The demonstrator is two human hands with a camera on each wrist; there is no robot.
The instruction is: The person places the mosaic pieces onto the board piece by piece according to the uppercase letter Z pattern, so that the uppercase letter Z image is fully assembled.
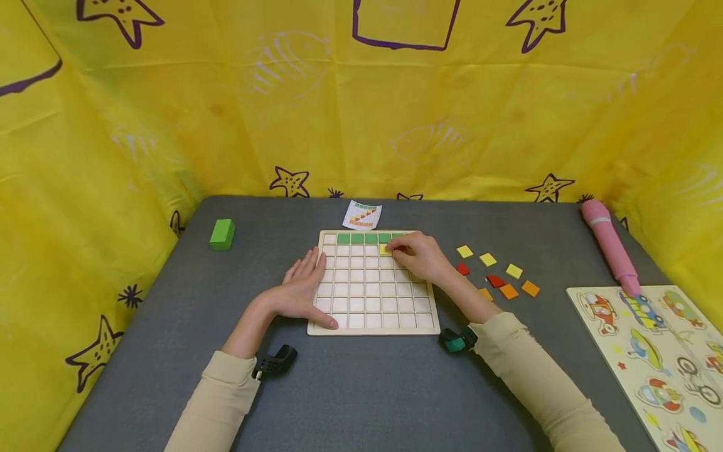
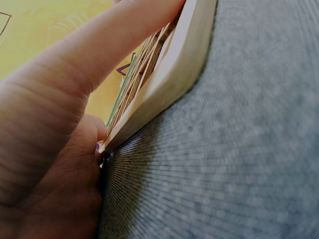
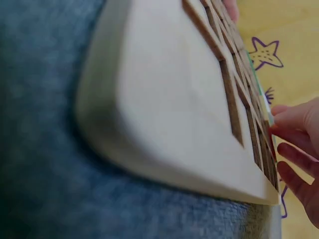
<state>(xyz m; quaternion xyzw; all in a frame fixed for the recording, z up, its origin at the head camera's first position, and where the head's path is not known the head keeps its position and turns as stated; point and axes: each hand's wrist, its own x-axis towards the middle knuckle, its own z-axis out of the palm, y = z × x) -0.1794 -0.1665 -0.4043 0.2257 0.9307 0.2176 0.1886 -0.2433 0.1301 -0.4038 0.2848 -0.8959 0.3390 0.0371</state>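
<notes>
A wooden grid board [image 1: 373, 331] lies in the middle of the dark table, with a row of green square tiles [image 1: 357, 238] along its far side. My left hand [image 1: 296, 292] rests along the board's left edge, fingers straight and thumb on the near corner. In the left wrist view the thumb [image 2: 94, 55] lies over the board's rim [image 2: 164, 89]. At the second row, the thumb and forefinger of my right hand [image 1: 420, 256] pinch a yellow tile [image 1: 385, 249], partly hidden by the fingertips. The right wrist view shows the curled right fingers [image 3: 299, 134] past the board's corner.
Loose yellow tiles [image 1: 488, 259], red pieces [image 1: 495, 281] and orange tiles [image 1: 509, 291] lie right of the board. A pattern card [image 1: 362, 215] is behind it. A green block [image 1: 223, 235] stands at left; a pink microphone [image 1: 612, 248] and a picture puzzle [image 1: 624, 370] lie at right.
</notes>
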